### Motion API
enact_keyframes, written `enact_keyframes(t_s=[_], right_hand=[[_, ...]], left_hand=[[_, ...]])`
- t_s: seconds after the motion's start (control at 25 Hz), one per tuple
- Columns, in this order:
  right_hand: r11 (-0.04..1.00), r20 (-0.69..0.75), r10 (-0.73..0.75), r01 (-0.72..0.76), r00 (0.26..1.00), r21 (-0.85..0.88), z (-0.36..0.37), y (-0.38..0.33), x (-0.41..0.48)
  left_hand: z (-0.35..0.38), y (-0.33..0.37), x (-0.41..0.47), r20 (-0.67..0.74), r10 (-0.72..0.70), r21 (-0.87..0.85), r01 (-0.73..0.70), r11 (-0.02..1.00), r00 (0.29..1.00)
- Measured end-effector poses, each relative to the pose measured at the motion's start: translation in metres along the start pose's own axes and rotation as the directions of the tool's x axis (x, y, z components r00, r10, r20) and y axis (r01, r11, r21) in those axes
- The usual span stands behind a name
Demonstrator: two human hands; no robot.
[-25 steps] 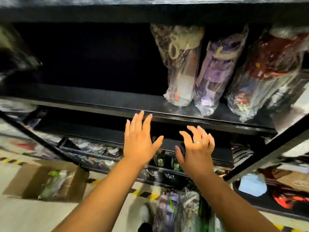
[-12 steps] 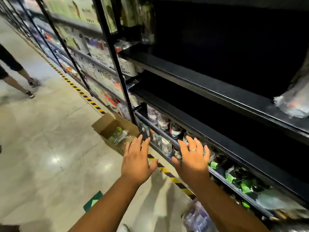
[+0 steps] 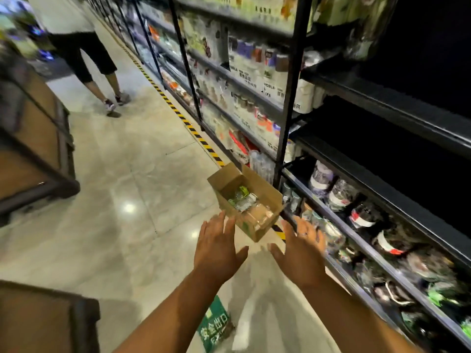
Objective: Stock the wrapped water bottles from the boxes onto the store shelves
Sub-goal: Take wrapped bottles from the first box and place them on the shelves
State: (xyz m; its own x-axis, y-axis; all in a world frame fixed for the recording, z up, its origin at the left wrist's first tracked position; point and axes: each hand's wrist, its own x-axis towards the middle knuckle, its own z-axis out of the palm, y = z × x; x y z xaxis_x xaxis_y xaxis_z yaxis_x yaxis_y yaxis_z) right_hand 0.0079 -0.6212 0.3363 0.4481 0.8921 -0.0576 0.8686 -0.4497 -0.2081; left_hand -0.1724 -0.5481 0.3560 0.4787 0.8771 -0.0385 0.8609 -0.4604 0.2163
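Note:
An open cardboard box (image 3: pixel 267 192) stands on the floor against the black shelving, with wrapped water bottles (image 3: pixel 243 200) showing green parts inside. My left hand (image 3: pixel 216 248) hovers just short of the box's near corner, fingers spread and empty. My right hand (image 3: pixel 302 250), with a ring on one finger, is open and empty to the right of the box, in front of the lowest shelf. More wrapped bottles (image 3: pixel 341 194) stand along that low shelf (image 3: pixel 369 253). The dark middle shelves (image 3: pixel 397 118) on the right look bare from here.
A person (image 3: pixel 94 62) in dark shorts walks away up the aisle. Brown display units (image 3: pixel 35 138) stand on the left. Yellow-black tape (image 3: pixel 178 115) runs along the shelf base. A green floor sign (image 3: pixel 215 324) lies near my feet.
My view swung left from the shelf with wrapped bottles to the aisle and floor box. Both hands stayed open and dropped toward the box. The walking person came nearer in view.

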Motion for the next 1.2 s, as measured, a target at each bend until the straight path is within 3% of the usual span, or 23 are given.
enact_keyframes(t_s=[0.24, 0.44, 0.68, 0.88, 1.0, 1.2], right_hand=[[0.998, 0.093, -0.033, 0.028, 0.995, 0.064, 0.032, -0.047, 0.084], [0.995, 0.228, 0.015, -0.039, 0.974, 0.097, 0.077, -0.058, 0.204], [0.990, 0.468, 0.060, -0.113, 0.882, 0.086, 0.082, -0.062, 0.358], [0.988, 0.527, 0.070, -0.131, 0.847, 0.079, 0.095, -0.070, 0.433], [0.977, 0.563, 0.151, -0.210, 0.812, 0.041, 0.137, -0.082, 0.469], [0.854, 0.630, 0.387, -0.520, 0.673, 0.030, 0.259, -0.095, 0.505]], left_hand=[[0.003, -0.068, 0.071, 0.058, -0.022, 0.007, 0.022, 1.000, 0.998], [0.018, -0.105, 0.187, 0.176, -0.015, 0.061, 0.005, 0.998, 0.984], [0.021, -0.133, 0.323, 0.367, -0.016, 0.026, 0.007, 1.000, 0.930], [0.033, -0.156, 0.426, 0.473, 0.049, 0.029, -0.071, 0.997, 0.879], [0.064, -0.176, 0.496, 0.593, 0.107, -0.004, -0.131, 0.991, 0.798], [0.160, -0.215, 0.598, 0.763, 0.272, -0.062, -0.352, 0.934, 0.587]])
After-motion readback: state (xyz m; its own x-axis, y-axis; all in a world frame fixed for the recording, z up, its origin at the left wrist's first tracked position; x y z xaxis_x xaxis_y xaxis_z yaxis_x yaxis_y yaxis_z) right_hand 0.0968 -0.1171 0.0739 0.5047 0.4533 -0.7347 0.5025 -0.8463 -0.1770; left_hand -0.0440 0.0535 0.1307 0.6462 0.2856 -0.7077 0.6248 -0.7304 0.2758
